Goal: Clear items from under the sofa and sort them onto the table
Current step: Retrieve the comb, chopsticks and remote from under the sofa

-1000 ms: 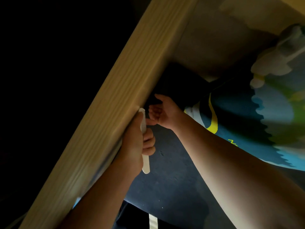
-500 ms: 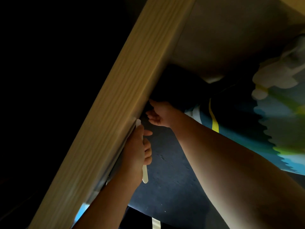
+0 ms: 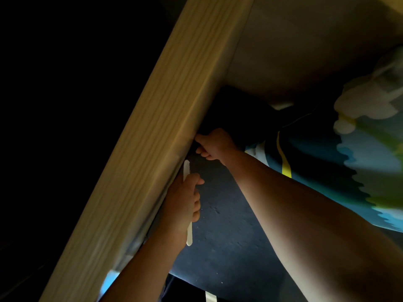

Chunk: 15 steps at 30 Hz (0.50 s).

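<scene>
Now | left hand [image 3: 184,201] centre frame, fist wrapped round white comb [image 3: 188,214] | right hand [image 3: 214,146] above, curled at wooden rail [image 3: 139,149], contents unclear | advice: feel slowly into dark gap, keep comb clear

One head-worn camera only. It looks down, close along the wooden sofa rail [image 3: 139,162]. Patterned rug [image 3: 359,162] fills the right.

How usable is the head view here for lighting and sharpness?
Head view: very dim, the left third pure black; the wooden rail catches some light; the white comb in the left hand reads clearly; the right hand reaches into shadow; the patterned rug is blurred.
</scene>
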Motion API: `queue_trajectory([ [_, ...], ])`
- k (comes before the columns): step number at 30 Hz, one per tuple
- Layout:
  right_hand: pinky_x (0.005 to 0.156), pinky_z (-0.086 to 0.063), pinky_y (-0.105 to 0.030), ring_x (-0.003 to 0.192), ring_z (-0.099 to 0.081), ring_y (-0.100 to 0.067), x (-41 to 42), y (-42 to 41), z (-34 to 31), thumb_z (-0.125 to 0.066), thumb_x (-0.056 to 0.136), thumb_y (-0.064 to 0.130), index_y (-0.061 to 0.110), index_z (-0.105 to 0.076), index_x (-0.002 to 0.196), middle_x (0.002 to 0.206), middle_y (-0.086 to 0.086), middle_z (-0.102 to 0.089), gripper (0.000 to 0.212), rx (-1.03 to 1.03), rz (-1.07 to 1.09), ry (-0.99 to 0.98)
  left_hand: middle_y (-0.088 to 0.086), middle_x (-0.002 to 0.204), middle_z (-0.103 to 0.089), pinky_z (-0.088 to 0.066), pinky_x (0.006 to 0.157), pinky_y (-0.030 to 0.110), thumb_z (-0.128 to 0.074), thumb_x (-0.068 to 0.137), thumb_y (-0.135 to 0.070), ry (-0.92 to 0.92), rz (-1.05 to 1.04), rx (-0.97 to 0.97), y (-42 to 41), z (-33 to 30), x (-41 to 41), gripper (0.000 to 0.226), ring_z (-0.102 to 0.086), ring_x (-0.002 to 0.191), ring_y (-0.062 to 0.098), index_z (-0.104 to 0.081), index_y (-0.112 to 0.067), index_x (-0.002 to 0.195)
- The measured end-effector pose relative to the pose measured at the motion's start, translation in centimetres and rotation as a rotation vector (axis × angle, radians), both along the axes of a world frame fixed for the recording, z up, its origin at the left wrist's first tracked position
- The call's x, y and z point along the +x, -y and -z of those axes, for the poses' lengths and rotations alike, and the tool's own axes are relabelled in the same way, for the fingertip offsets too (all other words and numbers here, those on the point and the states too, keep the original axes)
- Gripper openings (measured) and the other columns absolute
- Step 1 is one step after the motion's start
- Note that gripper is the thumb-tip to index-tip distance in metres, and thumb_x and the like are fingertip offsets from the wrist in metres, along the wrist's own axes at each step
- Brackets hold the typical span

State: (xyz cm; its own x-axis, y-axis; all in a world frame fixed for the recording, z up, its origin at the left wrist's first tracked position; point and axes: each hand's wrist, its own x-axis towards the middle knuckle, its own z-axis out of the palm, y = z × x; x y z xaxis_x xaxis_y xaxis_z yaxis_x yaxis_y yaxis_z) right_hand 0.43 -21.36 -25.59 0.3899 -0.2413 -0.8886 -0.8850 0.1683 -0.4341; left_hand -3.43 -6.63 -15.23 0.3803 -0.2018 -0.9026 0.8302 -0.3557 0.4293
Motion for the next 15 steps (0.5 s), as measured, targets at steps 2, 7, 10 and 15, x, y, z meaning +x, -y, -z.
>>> queue_trajectory([
  [2,0.040,-0.050,-0.016,0.047,-0.060,-0.008,0.1,0.2,-0.3,-0.062,0.095,0.030,0.010,-0.060,0.075,0.064,-0.003,-0.066,0.028,0.006,0.009,0.017,-0.012,0.046,-0.030,-0.021,0.042,0.019,-0.051,0.093,-0.023,-0.030,0.026,0.030,0.2,0.3,0.2,0.018,-0.022,0.038,0.005,-0.049,-0.024,0.075],
  [7,0.036,-0.046,-0.014,0.036,-0.059,-0.003,-0.3,0.7,-1.2,-0.063,0.093,0.027,0.012,-0.060,0.073,0.063,-0.002,-0.065,0.025,0.004,0.063,0.044,-0.013,0.039,-0.033,-0.023,0.034,0.015,-0.049,0.094,-0.017,-0.058,0.057,0.051,0.3,0.0,0.3,0.009,-0.026,0.030,0.000,-0.052,-0.019,0.085],
  [10,0.038,-0.048,-0.014,0.034,-0.055,0.000,0.0,2.0,-1.7,-0.063,0.092,0.028,0.009,-0.063,0.080,0.059,-0.001,-0.065,0.023,0.048,0.097,0.047,-0.013,0.040,-0.033,-0.023,0.035,0.017,-0.049,0.094,-0.017,-0.056,0.060,0.046,0.5,-0.3,0.3,0.007,-0.026,0.031,0.001,-0.053,-0.018,0.089],
  [15,0.044,-0.055,-0.022,0.052,-0.072,-0.006,-0.7,2.2,-1.4,-0.062,0.094,0.045,0.010,-0.067,0.093,0.062,0.001,-0.076,0.035,0.275,0.179,-0.091,-0.010,0.048,-0.031,-0.022,0.039,0.018,-0.052,0.092,-0.016,-0.053,0.058,0.045,0.8,-0.3,0.1,0.013,-0.024,0.036,0.003,-0.050,-0.020,0.080],
])
